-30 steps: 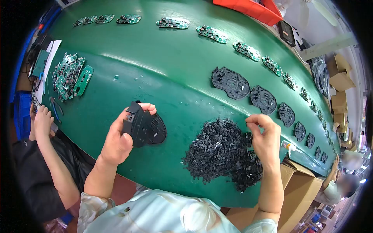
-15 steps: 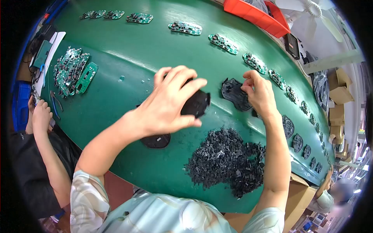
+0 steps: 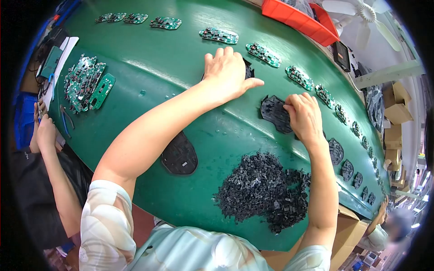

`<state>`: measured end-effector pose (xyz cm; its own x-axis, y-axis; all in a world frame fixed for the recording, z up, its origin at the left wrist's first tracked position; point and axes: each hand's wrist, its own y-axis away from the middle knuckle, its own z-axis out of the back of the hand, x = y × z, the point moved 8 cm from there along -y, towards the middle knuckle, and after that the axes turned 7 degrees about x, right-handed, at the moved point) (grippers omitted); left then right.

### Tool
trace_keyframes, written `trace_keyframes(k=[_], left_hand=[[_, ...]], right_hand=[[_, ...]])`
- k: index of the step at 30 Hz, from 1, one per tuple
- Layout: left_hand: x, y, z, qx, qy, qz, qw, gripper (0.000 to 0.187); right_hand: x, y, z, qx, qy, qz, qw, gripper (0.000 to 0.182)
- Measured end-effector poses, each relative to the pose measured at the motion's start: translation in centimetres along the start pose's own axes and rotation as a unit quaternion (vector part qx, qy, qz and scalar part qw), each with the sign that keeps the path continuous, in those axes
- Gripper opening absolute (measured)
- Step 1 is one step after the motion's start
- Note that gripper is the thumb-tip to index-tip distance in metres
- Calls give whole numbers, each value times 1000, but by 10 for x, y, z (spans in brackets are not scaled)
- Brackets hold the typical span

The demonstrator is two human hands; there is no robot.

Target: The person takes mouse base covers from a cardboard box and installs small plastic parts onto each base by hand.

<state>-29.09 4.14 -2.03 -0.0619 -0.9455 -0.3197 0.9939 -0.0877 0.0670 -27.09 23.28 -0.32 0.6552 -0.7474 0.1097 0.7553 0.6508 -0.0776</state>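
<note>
My left hand is stretched forward over a black plastic shell, fingers at its far side and thumb at the near side. Most of that shell is hidden under the palm. Off to the right, my right hand pinches the edge of another black plastic shell, which has a ribbed inner face. A third dark shell lies on the green table, partly behind my left forearm. A heap of small black plastic parts sits between my arms.
Green circuit boards line the far side, curving right. More boards are piled at left, near pliers. Black shells run down the right edge. A red bin stands at back. Another person's hands are at left.
My left hand has moved forward and slightly right with its black shell, uncovering more of the shell near my forearm. My right hand stays at nearly the same place.
</note>
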Motion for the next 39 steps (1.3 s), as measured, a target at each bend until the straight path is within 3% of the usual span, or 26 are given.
trace_keyframes(k=[6,10,11,14,15,18,23,26,31,34,39], left_hand=[[6,-7,8,9,-14,21,1000,78],[18,-10,18,63,18,11,998,62],[16,-9,23,40,-10,-1,999,44],[0,-7,22,-65,-18,-248,966,39],[-4,-5,16,-50,-19,-270,961,48],[1,-8,-8,81,-18,-295,952,47],[19,8,7,66,3,-207,976,43],[29,23,15,74,-26,-105,991,42],[25,46,8,45,-109,-82,990,45],[11,63,28,-117,-109,-124,979,40],[-12,90,29,-96,30,-204,974,32]], right_hand=[[16,4,3,-12,48,66,997,10],[19,7,0,4,81,83,993,12],[19,8,2,0,80,81,993,13],[20,11,11,-11,77,66,995,15],[20,11,18,-16,77,56,995,16],[27,23,43,-47,21,13,999,19],[40,45,41,-19,-140,-69,988,12],[54,54,24,36,-227,-91,969,12],[70,48,11,87,-248,-40,964,15],[73,41,5,113,-254,30,960,15],[78,31,-1,156,-256,118,947,13]])
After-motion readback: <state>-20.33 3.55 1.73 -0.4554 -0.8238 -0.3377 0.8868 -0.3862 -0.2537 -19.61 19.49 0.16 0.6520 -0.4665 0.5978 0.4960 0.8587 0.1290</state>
